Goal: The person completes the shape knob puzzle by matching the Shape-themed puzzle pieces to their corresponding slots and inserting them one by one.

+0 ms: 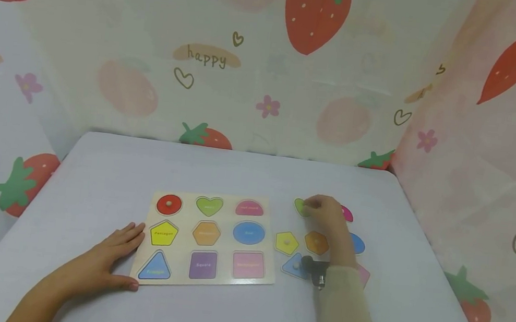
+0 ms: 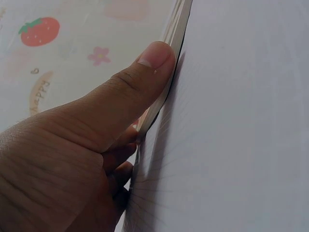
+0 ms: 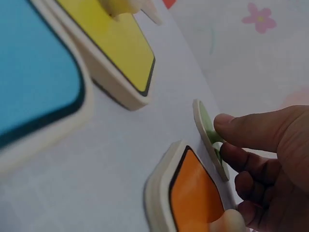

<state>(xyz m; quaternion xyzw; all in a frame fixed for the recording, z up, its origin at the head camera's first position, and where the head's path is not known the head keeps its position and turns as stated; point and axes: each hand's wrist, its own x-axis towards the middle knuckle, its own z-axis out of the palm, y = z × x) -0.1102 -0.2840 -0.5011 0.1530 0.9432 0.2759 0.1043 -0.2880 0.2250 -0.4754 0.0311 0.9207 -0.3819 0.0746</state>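
In the head view my left hand (image 1: 101, 260) lies at the left side of a wooden shape board (image 1: 186, 227), fingers extended and spread. Its thumb (image 2: 120, 92) touches the board's edge in the left wrist view. A red circle piece (image 1: 163, 208) with a knob sits in the board's upper-left recess. To the board's right, my right hand (image 1: 328, 213) pinches the knob of a green heart piece (image 1: 299, 206) between thumb and forefinger. This heart (image 3: 205, 118) stands tilted in the right wrist view. An orange hexagon piece (image 3: 193, 188) is close to that hand.
Near the right forearm lie a yellow pentagon (image 1: 281, 248), a blue triangle (image 1: 291, 267), a magenta half-round (image 1: 348, 213), a blue oval (image 1: 359, 243) and a partly hidden pink piece (image 1: 363, 275). A strawberry-print curtain (image 1: 257, 77) surrounds the white table (image 1: 204, 313).
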